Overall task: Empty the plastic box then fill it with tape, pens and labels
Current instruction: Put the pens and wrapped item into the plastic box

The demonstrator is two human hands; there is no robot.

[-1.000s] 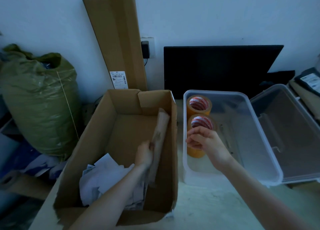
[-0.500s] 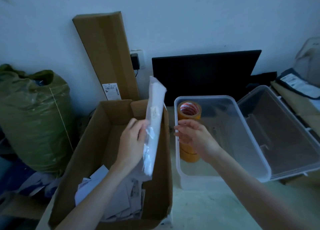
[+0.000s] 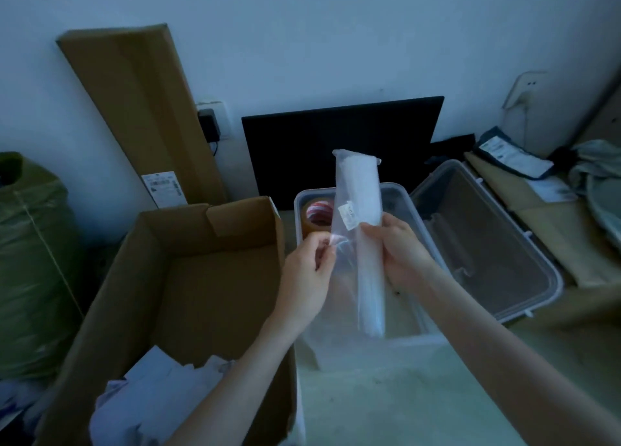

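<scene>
A long clear plastic packet (image 3: 364, 230) with white contents and a small label stands upright above the clear plastic box (image 3: 415, 210). My right hand (image 3: 401, 254) grips the packet at its middle. My left hand (image 3: 307, 277) pinches a loose clear flap at the packet's left edge. Inside the box, at its far left corner, a brown tape roll (image 3: 314, 218) with a red and white core shows behind the packet. The rest of the box's inside is partly hidden by the packet and my hands.
An open cardboard box (image 3: 188, 277) with white papers (image 3: 158, 398) stands left of the plastic box. The clear lid (image 3: 497, 244) lies to the right. A tall flat carton (image 3: 141, 109), a black panel (image 3: 342, 136) and a green sack (image 3: 30, 264) line the wall.
The packet moved right from over the cardboard box to above the plastic box. My right hand took hold of it, and my left hand shifted to pinching its flap.
</scene>
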